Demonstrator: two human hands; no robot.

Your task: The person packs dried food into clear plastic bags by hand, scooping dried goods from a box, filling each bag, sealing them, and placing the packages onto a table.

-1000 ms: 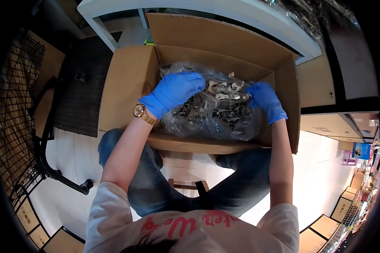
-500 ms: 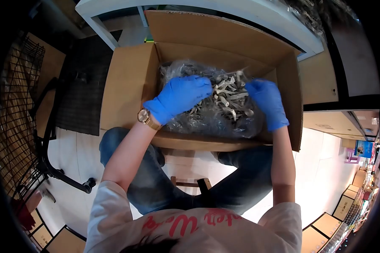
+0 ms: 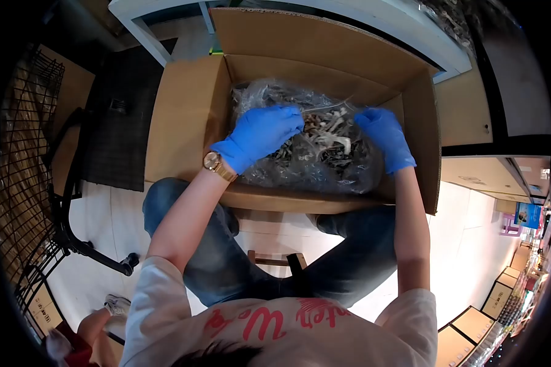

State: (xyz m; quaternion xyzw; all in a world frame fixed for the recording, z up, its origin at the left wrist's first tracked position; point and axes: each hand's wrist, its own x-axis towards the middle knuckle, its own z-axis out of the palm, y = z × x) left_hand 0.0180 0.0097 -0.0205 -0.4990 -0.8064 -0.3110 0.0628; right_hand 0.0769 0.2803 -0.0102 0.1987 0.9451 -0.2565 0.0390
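Reaches up from six o'clock in a white T-shirt, with jeans spread either side of a small stool. Pinches the near-left lip of a clear plastic bag in the gloved left hand, fingers bunched closed, at twelve. Curls the gloved right hand at two, fingertips at the bag's right edge; cannot tell how firmly. Lies inside a cardboard box just above centre, this bag, long axis running nine to three, mouth facing up over pale and dark dried pieces. Farther out, shows a white table at twelve to one, a dark mat at ten, a wire cart at nine, another person's leg between seven and eight, and stocked shelves at four.
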